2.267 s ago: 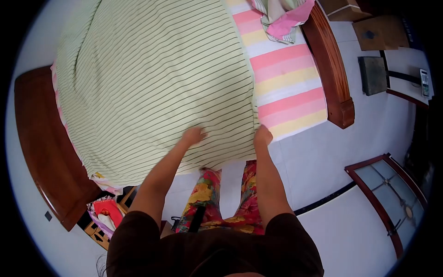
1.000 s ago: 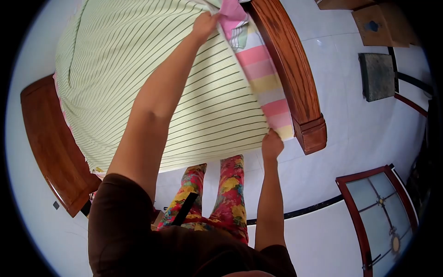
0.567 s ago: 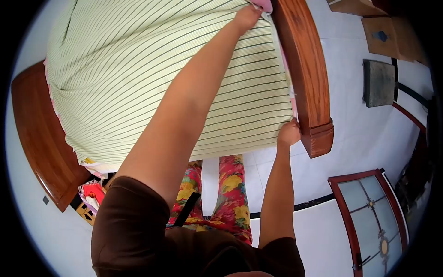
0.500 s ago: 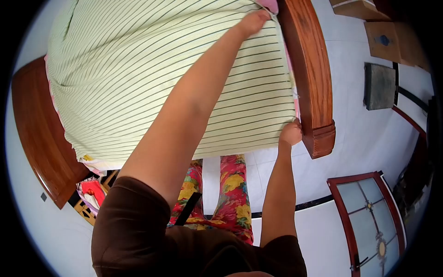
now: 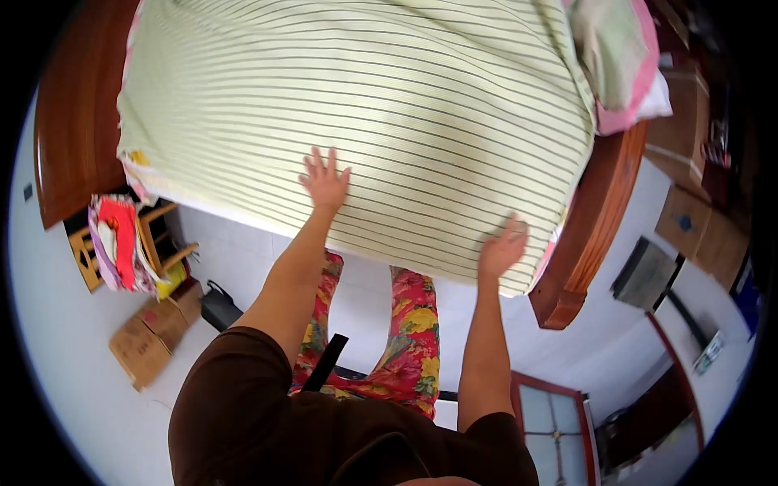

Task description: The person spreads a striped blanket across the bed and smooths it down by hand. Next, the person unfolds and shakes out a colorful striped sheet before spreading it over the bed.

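Rippling, thin-striped cloth (image 5: 421, 162) beneath splayed left hand (image 5: 327, 185)

a pale green, dark-striped sheet (image 5: 389, 130) lies spread over the bed (image 5: 597, 231), slightly rippled.

We have our left hand (image 5: 326, 186) spread on the striped sheet (image 5: 397, 105); in our view, our right hand (image 5: 502, 249) is at three o'clock, the headboard (image 5: 81, 113) at ten.

No text can be read; a blue mark (image 5: 685, 221) on a cardboard box (image 5: 702, 232) is illegible.
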`<state>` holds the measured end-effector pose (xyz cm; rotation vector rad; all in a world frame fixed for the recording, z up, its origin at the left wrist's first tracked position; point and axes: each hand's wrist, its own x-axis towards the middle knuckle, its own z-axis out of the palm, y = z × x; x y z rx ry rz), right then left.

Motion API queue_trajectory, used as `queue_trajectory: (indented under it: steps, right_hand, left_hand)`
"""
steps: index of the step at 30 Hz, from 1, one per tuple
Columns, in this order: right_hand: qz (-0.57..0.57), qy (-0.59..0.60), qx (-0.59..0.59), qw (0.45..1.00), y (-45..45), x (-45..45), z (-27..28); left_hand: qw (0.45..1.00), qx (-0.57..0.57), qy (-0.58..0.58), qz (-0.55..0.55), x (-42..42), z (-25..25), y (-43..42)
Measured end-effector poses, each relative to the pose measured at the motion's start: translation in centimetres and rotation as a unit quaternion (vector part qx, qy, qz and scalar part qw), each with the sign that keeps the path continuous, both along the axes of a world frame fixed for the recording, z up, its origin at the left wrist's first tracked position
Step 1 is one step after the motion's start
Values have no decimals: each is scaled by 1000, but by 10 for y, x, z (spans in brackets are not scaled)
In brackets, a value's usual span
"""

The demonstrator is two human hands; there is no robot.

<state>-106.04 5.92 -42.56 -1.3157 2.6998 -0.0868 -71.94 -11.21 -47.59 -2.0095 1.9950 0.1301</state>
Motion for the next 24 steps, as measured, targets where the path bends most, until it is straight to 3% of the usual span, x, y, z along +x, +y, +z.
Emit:
queue_trajectory:
  steps: [2,4,11,14,17,19,21,22,24]
  right_hand:
    - [103,-112,62,986,-20,53,-11]
    - [147,-129,154,969,-39,108,9]
    - [121,-206,224,945,-21,196,19]
    - [112,-200,280,932,-18,240,9]
    - [144,-276,312,898,-45,302,13]
    - [164,-325,358,860,-67,346,17]
    - [226,-336,364,839,-58,385,-22]
    - [259,-340,365,827,-62,405,-34]
    - [242,-357,320,844,-97,460,0]
  left_hand:
    - [993,99,63,7,49,20,21]
    - [990,117,35,-76,73,21,46]
    - [961,221,129,-103,96,67,31]
    - [938,238,178,-179,133,65,33]
    - [901,288,223,-237,183,48,61]
    - [879,357,238,-208,220,54,83]
    - [806,534,240,-83,271,64,100]
    - [816,519,233,-98,304,59,119]
    - [819,515,243,-73,377,71,124]
